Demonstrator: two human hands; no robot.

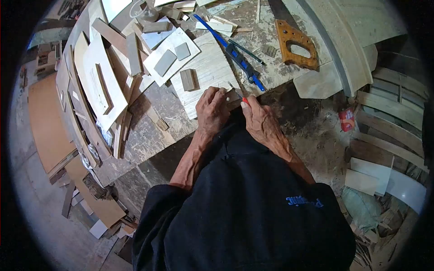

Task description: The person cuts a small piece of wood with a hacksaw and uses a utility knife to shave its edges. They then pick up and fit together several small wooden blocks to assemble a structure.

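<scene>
My right hand [262, 121] is closed around a small red-handled tool [244, 101]. Its slim metal blade points up and left over the edge of a light wooden board [208, 67]; the exact kind of tool is too small to tell. My left hand [212, 110] is closed beside it at the board's near edge, fingers curled. A tiny pale tip shows by the left fingertips, but what they grip is mostly hidden. Just beyond my left hand, a small wood block [188, 80] lies on the board.
Beyond my hands, a blue caliper-like tool [236, 56] and a dark pencil-like stick [246, 52] lie on the worn workbench [181, 132]. A wooden-handled saw [289, 36] rests at the right. Wood offcuts [133, 54] crowd the left; a red packet [346, 119] is lower right.
</scene>
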